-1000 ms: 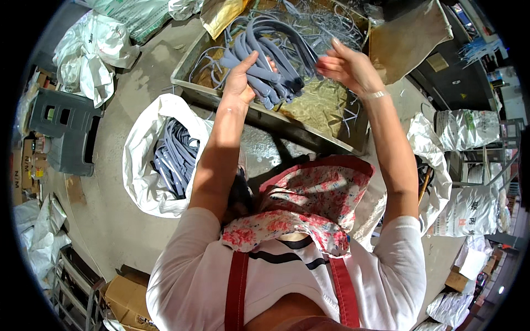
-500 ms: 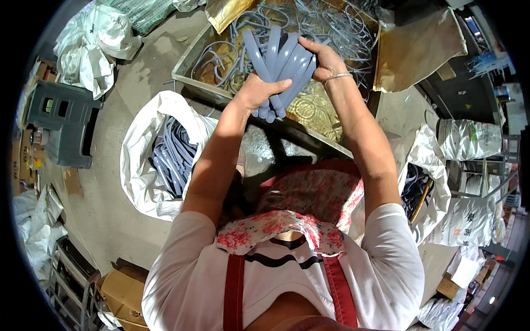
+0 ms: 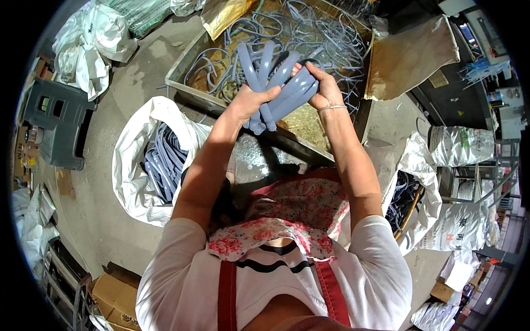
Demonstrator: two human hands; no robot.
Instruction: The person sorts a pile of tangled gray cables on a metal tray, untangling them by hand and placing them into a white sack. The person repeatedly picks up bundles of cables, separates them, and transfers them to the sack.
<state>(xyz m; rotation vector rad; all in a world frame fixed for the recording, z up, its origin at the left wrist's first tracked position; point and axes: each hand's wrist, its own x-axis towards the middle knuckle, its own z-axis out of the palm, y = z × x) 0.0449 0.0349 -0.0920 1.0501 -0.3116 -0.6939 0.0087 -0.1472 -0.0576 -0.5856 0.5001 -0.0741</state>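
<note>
Between my two hands is a fanned bundle of grey-blue, glossy flexible strips [image 3: 293,91], raised over the near edge of a metal trough [image 3: 190,89]. My left hand [image 3: 248,103] is wrapped round the bundle's left side, its thumb across the front. My right hand [image 3: 324,87] grips the right side near the upper ends, with the thumb on top. Rounded strip ends stick out below the left hand. Behind the bundle, loose thin grey-blue strands [image 3: 326,41] lie tangled in the shallow water [image 3: 298,124] of the trough.
A white sack [image 3: 128,190] at my left holds similar strips [image 3: 165,157]. Another white sack [image 3: 430,218] with dark pieces stands at my right. A grey plastic stool [image 3: 58,121] is at far left, a cardboard sheet [image 3: 408,58] leans beside the trough, and a cardboard box [image 3: 115,295] lies lower left.
Both hands have come slightly nearer my body with the bundle. The right hand has tilted its part of the strips rightward, and the strips are spread wider apart at the top.
</note>
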